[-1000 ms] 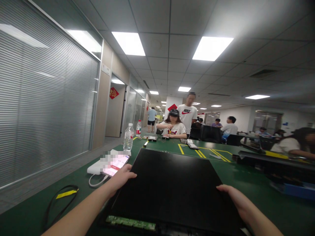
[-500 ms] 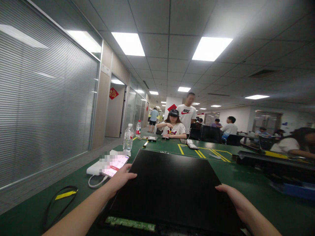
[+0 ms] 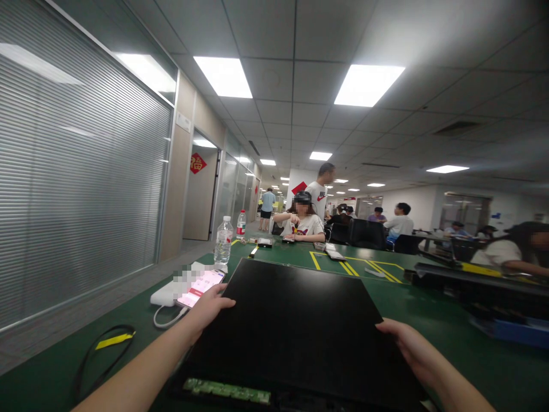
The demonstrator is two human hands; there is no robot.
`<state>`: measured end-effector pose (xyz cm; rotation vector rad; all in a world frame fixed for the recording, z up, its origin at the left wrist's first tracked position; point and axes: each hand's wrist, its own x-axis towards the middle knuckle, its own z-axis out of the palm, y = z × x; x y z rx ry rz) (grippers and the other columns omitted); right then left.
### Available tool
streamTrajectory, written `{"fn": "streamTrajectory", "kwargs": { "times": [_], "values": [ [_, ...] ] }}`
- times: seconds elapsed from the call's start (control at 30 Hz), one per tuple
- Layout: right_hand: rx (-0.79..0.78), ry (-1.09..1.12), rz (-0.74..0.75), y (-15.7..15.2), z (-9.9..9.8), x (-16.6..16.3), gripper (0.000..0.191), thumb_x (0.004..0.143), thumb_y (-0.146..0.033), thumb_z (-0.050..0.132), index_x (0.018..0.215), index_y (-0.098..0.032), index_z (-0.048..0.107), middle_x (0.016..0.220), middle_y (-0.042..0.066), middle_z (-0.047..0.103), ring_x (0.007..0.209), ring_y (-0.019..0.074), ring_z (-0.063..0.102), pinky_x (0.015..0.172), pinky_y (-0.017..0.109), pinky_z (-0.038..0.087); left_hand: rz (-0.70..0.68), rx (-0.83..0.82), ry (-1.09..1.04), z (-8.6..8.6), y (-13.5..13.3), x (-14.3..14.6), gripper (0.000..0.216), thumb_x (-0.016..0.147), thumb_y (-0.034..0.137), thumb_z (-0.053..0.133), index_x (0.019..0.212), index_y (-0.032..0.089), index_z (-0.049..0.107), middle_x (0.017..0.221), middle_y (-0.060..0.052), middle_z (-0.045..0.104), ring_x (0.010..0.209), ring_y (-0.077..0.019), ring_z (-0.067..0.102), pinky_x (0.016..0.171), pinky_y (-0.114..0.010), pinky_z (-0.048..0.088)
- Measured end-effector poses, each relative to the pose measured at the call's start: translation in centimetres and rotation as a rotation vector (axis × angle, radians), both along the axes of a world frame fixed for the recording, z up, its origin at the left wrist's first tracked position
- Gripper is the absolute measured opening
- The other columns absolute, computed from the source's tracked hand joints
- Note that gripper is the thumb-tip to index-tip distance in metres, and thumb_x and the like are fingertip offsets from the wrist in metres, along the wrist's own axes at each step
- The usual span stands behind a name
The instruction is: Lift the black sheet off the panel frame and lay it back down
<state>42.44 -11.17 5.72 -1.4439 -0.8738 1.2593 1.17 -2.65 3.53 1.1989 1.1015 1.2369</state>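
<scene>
Across the table, a standing co-worker (image 3: 316,194) has turned aside and shifted leftward; the black display panel (image 3: 295,320) and both hands show only a slight shift. The panel is at the near side of the green table (image 3: 454,312), right of the smartphone (image 3: 202,285) by the table's left edge. Whether it rests on the surface or is raised cannot be told. Left hand (image 3: 211,307) grips its left edge, thumb on the dark face; right hand (image 3: 405,343) grips the right edge, its fingers mostly hidden. Good handling here would seem to mean thumbs kept near the rim, even support on both sides so it does not twist, and nothing pressing on the exposed circuit board (image 3: 227,391) along its near edge.
</scene>
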Motion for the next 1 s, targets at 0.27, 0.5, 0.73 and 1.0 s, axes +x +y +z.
{"fn": "streamTrajectory", "kwargs": {
  "times": [0.27, 0.5, 0.73, 1.0],
  "values": [
    [0.024, -0.051, -0.111, 0.9, -0.4, 0.7, 0.052, 0.063, -0.019, 0.058, 0.114, -0.016, 0.05, 0.072, 0.004, 0.067, 0.066, 0.0175, 0.064, 0.056, 0.024, 0.048, 0.0, -0.018, -0.013, -0.1, 0.3, -0.1, 0.041, 0.055, 0.014, 0.061, 0.095, 0.017, 0.055, 0.069, -0.001, 0.069, 0.068, -0.0223, 0.067, 0.066, -0.032, 0.05],
    [0.051, -0.181, -0.285, 0.8, 0.1, 0.4, 0.053, 0.063, -0.02, 0.058, 0.115, -0.017, 0.045, 0.061, 0.0, 0.06, 0.05, 0.0106, 0.057, 0.046, 0.019, 0.043, -0.007, -0.028, 0.026, -0.2, 0.6, -0.3, 0.041, 0.054, 0.012, 0.057, 0.095, 0.015, 0.056, 0.065, 0.0, 0.069, 0.065, -0.0216, 0.066, 0.062, -0.031, 0.049],
    [0.041, -0.243, -0.321, 0.7, 0.3, 0.3, 0.042, 0.062, -0.019, 0.056, 0.104, -0.016, 0.051, 0.058, 0.002, 0.061, 0.047, 0.0112, 0.056, 0.046, 0.02, 0.043, 0.006, -0.049, 0.05, 0.1, 0.4, -0.2, 0.043, 0.053, 0.012, 0.055, 0.096, 0.015, 0.058, 0.062, 0.001, 0.067, 0.062, -0.0203, 0.065, 0.059, -0.029, 0.048],
    [0.063, -0.34, -0.314, 1.2, -0.4, 1.2, 0.034, 0.065, -0.023, 0.054, 0.098, -0.016, 0.054, 0.059, 0.002, 0.061, 0.046, 0.0083, 0.051, 0.039, 0.016, 0.032, -0.042, -0.044, 0.02, 0.1, 0.5, -0.3, 0.038, 0.052, 0.012, 0.053, 0.09, 0.015, 0.059, 0.058, 0.001, 0.066, 0.059, -0.0215, 0.064, 0.059, -0.031, 0.049]
  ]
}}
